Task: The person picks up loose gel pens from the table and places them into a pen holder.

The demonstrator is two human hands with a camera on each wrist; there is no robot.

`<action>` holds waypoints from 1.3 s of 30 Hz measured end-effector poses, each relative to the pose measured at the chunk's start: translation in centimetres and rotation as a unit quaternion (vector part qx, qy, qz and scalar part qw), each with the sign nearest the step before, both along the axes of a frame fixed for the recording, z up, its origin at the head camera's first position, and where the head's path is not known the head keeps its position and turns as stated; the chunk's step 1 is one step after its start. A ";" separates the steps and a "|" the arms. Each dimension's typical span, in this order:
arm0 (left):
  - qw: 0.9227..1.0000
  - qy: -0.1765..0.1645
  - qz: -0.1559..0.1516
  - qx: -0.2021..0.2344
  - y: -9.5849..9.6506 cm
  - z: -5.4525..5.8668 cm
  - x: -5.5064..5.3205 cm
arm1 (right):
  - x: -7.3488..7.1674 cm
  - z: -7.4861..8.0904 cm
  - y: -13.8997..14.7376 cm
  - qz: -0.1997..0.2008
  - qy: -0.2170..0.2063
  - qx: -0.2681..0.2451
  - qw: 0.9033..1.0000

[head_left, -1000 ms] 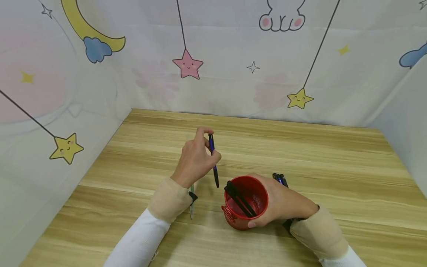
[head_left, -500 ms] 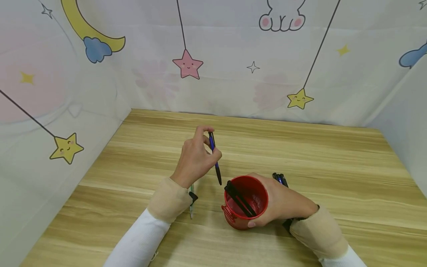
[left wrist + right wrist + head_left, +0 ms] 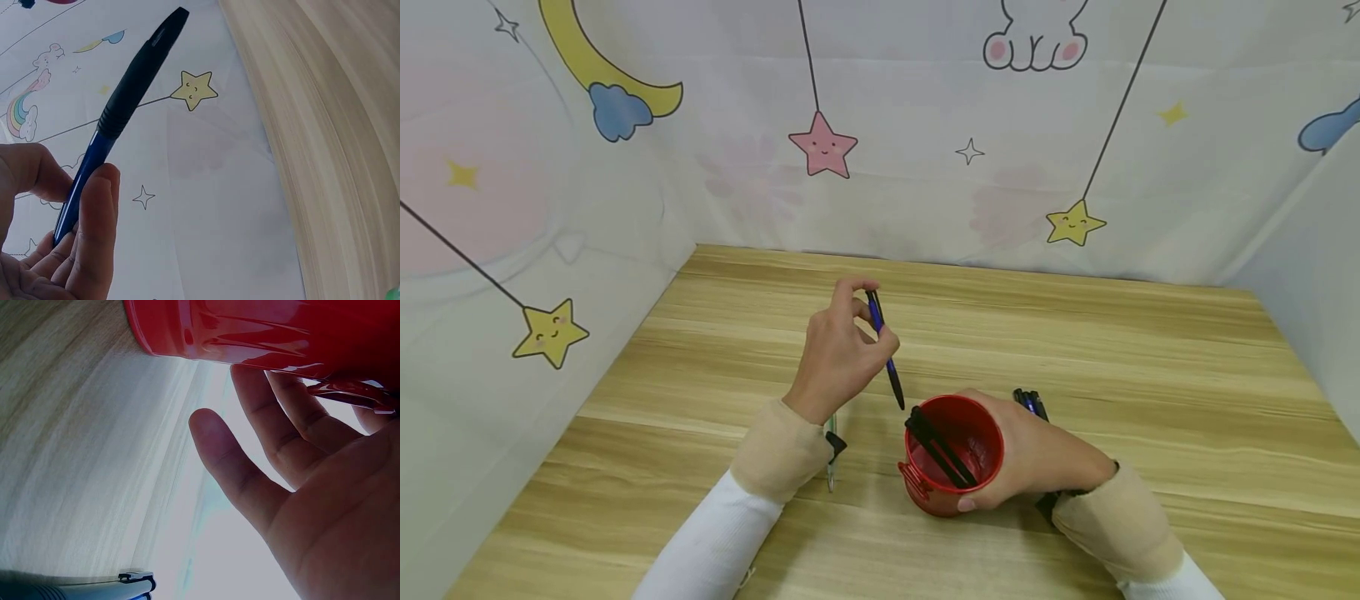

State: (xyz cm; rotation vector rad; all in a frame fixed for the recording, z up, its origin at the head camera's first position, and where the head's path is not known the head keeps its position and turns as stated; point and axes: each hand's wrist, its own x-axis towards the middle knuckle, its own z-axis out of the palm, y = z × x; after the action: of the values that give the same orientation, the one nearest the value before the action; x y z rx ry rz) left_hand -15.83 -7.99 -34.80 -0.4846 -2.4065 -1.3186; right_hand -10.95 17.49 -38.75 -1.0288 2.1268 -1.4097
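Observation:
My left hand [image 3: 844, 358] pinches a blue pen [image 3: 877, 315] with a black grip, near its upper half. The pen slants, its black tip pointing down beside the left rim of a red metal bucket [image 3: 955, 404]. In the left wrist view the pen [image 3: 92, 153] sits between thumb and fingers. My right hand [image 3: 1030, 454] grips the bucket around its right side, thumb at the front. Several black pens [image 3: 936, 446] lean inside the bucket. From the right wrist the red bucket [image 3: 262, 334] shows above the fingers of my right hand [image 3: 331, 487].
Several blue-and-black pens [image 3: 1032, 403] lie on the wooden table [image 3: 1150, 358] behind my right hand, partly hidden. A greenish clear pen [image 3: 831, 475] lies beneath my left wrist. Printed cloth [image 3: 910, 200] walls the table at the back and sides.
My left hand has risen slightly, and the pen has tilted so its tip swings right and up toward the bucket's rim. The right hand and bucket stay still.

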 end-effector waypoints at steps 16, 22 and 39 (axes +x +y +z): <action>0.999 0.034 -0.009 0.027 -0.1 0.2 0.2 | 0.1 0.2 -0.1 0.002 0.005 -0.005 1.000; 0.998 0.050 -0.010 0.032 -0.1 0.3 0.2 | 0.1 0.2 -0.1 0.002 0.004 -0.004 1.000; 0.995 0.071 -0.016 0.070 -0.1 0.6 0.5 | 0.0 0.0 -0.1 0.006 -0.003 -0.007 1.000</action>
State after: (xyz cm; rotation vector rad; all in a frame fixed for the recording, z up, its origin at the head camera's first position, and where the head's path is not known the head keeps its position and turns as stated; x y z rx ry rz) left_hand -15.34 -8.14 -34.21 -0.5607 -2.1823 -1.4059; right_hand -10.96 17.41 -38.75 -1.0379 2.1061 -1.4228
